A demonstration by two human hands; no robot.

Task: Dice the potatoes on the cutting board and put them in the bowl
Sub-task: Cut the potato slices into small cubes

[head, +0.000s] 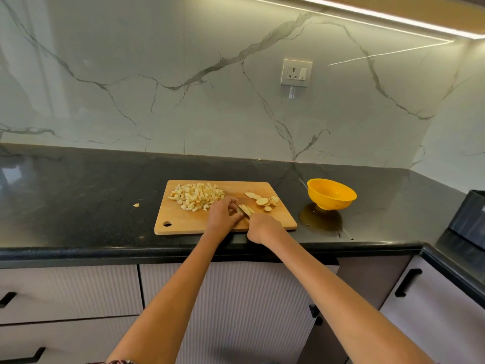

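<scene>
Kitchen corner: black stone worktop (78,195) under a veined marble backsplash (210,101) with a wall socket (296,72).

Item 1, far left: one stray potato scrap (136,205) lying on the worktop, off the board.

Item 2: wooden cutting board (183,224). Diced potato heap (196,197) at its back left; potato strips (246,209) at centre; uncut round slices (263,200) to their right.

Item 3: left hand (223,214), fingers curled down onto the left end of the strips, pinning them.

Item 4: right hand (262,228), closed round what is taken for a knife handle (blade barely discernible), just near-side of the strips, its blade end meeting them.

Item 5, right: yellow bowl (331,193), standing on the worktop beside the board, no potato seen inside.

Risks, as judged: left fingertips sit close to the cutting line, so a slip could nick them; thin strips may roll or splay under the blade; more dice could skitter off the board, like the scrap; sweeping the heap across to the bowl may spill pieces.
</scene>
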